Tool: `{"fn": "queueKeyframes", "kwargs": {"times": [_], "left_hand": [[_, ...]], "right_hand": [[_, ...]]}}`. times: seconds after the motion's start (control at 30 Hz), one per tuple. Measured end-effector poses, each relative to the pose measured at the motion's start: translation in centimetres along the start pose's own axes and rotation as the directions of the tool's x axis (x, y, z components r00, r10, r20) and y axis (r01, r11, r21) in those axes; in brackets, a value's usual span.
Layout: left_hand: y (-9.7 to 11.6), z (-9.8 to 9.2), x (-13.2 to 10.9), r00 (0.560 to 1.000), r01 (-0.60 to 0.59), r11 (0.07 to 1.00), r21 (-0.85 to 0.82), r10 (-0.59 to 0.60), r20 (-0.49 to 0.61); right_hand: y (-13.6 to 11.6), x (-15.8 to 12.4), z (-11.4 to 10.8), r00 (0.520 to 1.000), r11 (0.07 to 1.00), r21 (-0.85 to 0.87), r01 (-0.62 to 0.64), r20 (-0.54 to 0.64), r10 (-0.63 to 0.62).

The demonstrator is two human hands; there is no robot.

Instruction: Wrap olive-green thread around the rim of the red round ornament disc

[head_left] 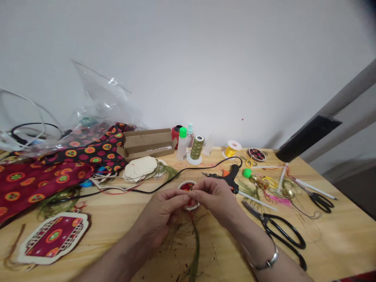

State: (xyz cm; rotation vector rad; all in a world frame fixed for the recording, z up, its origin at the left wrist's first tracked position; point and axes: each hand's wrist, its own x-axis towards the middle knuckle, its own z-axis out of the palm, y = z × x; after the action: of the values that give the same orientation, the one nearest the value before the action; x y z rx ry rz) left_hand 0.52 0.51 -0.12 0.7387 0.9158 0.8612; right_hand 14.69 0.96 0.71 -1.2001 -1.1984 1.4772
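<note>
Maroon face and pale rim: a small, flat, rounded ornament (185, 185), straight ahead and midway between the forearms, directly under the meeting fingertips of both hands. From the lower left, a bare left hand (161, 207), over the near left side of the face; from the right, a right hand (216, 196) with a silver-coloured metal bangle (272, 257) at the wrist, over the right side. No clearly nearer hand: both at the ornament, together, thumb against forefinger on either side, clamped near its middle, on the ornament or on some small part of it. Impossible to tell which, with the pinch hidden by the fingers; impossible also to tell resting on the wood from being held slightly above it. No marked long axis in the rounded shape itself; instead, a line given by a thin red cord (191, 216) at the near edge and a long olive-green thread tassel (195, 246) below, slightly bowed, pointing between the wrists toward the body. Far rim on the side away from the body, partly open to view past the fingertips. Just beyond the right hand, a black glue gun with an orange part (232, 179); beside the right forearm, large black-handled metal scissors (263, 218), blades pointing away. Well apart to the left, a larger maroon ornament with a cream fretwork frame (54, 237), flat on the pale wooden tabletop (329, 239).
</note>
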Motion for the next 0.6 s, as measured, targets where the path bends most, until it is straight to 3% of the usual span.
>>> {"fn": "queueKeyframes", "kwargs": {"times": [0.37, 0.6], "left_hand": [[0.0, -0.2, 0.0, 0.999, -0.029, 1.0, -0.009, 0.029, -0.015], [-0.2, -0.6, 0.2, 0.992, -0.04, 0.999, -0.015, 0.038, -0.123]], "right_hand": [[-0.2, 0.0, -0.2, 0.999, 0.994, -0.1, 0.041, -0.031, -0.045], [0.1, 0.0, -1.1, 0.978, 0.932, -0.312, 0.187, -0.027, -0.205]]}}
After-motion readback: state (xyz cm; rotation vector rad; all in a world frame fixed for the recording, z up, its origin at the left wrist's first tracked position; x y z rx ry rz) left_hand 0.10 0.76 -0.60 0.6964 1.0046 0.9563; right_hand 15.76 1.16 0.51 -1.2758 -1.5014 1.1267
